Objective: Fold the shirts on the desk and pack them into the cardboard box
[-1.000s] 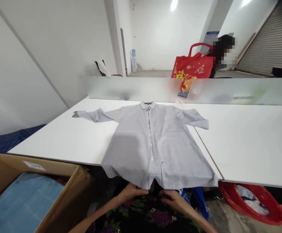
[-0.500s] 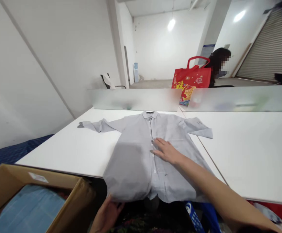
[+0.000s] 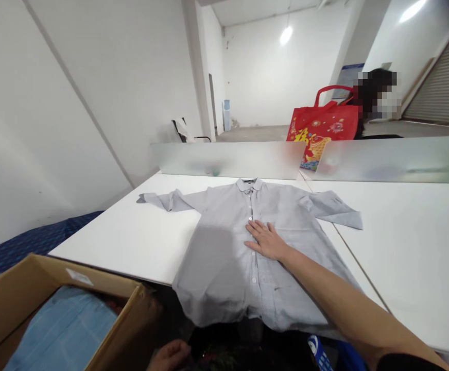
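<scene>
A light grey button-up shirt (image 3: 217,263) lies front side up, its collar at the far end and its sleeves spread to both sides. Its hem hangs over the near edge of the white table (image 3: 139,242). My right hand (image 3: 266,241) rests flat on the button placket near the middle of the shirt, palm down with fingers spread. Below the hem on the left, my left hand (image 3: 171,354) is apart from the shirt. Its fingers are curled in, with nothing visible in them, and the frame's lower edge cuts it off.
At the near left stands an open cardboard box (image 3: 127,309) with folded blue cloth (image 3: 68,330) inside. A frosted divider (image 3: 228,159) runs along the table's back. Beyond it are a red bag (image 3: 325,123) and a seated person (image 3: 375,98). A seam crosses the tabletop on the right.
My left hand has drawn away from the shirt's lower left hem and moved down, its fingers curling in. The right hand stays on the placket. The whole view has shifted slightly.
</scene>
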`<state>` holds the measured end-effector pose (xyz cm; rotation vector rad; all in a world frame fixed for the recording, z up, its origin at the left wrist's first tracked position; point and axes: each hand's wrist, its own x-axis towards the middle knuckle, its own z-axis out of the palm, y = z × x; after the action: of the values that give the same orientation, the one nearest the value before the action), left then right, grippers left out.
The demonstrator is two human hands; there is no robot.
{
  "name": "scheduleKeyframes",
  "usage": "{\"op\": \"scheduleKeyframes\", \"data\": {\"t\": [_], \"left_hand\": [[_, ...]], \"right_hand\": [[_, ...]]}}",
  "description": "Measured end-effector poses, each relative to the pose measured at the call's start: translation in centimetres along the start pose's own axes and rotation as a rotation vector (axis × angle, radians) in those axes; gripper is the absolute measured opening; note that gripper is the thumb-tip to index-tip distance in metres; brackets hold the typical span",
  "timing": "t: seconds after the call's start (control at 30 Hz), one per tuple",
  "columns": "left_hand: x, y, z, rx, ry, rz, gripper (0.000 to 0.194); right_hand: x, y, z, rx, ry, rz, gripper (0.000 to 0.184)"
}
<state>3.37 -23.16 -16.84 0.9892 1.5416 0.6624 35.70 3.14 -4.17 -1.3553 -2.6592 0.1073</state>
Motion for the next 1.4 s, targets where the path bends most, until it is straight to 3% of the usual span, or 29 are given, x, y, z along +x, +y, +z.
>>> {"op": "scheduleKeyframes", "data": {"t": [0.13, 0.23, 0.37, 0.5, 0.63, 0.77, 0.9, 0.97, 1.07, 1.2, 1.3, 1.4], "left_hand": [[-2.6, 5.8, -0.9, 0.223, 0.377, 0.350, 0.042], [-2.1, 12.2, -1.5, 0.354, 0.348, 0.676, 0.026], [4.1, 20.3, -1.6, 0.684, 0.172, 0.933, 0.038], [12.2, 25.1, -0.7, 1.029, 0.146, 0.869, 0.056], [16.6, 26.2, 0.5, 1.180, 0.164, 0.779, 0.061], [17.2, 26.1, 0.7, 1.214, 0.193, 0.770, 0.062], [17.8, 28.7, 1.7, 1.323, 0.168, 0.694, 0.049], [18.8, 30.7, 3.5, 1.317, 0.212, 0.701, 0.040], [20.9, 32.9, 7.5, 1.188, 0.299, 0.837, 0.041], [23.7, 33.0, 12.0, 1.103, 0.270, 0.895, 0.049], [24.8, 31.9, 13.0, 1.125, 0.212, 0.893, 0.052], [25.2, 31.5, 12.9, 1.116, 0.189, 0.882, 0.054]], "right_hand": [[0.3, 0.3, -0.1, 0.023, -0.015, -0.018, 0.078], [0.1, 0.5, -0.4, 0.037, -0.060, -0.025, 0.076], [-0.3, 0.5, -0.8, 0.044, -0.059, -0.039, 0.072], [-0.6, 0.5, -0.7, 0.022, -0.039, -0.057, 0.071], [-0.6, 0.4, -0.9, 0.031, -0.032, -0.053, 0.071], [-0.7, 0.8, -1.7, 0.087, -0.057, -0.031, 0.073], [-0.8, 2.0, -2.0, 0.026, 0.017, 0.130, 0.076], [-0.9, 2.6, -1.7, 0.016, 0.007, 0.173, 0.078], [-1.2, 2.9, -1.3, 0.035, -0.001, 0.166, 0.077], [-1.3, 3.0, -1.2, 0.098, 0.028, 0.118, 0.072], [-1.3, 4.6, -2.1, 0.176, 0.165, 0.103, 0.055], [-2.3, 8.8, -4.3, 0.138, 0.449, 0.291, 0.045]]}}
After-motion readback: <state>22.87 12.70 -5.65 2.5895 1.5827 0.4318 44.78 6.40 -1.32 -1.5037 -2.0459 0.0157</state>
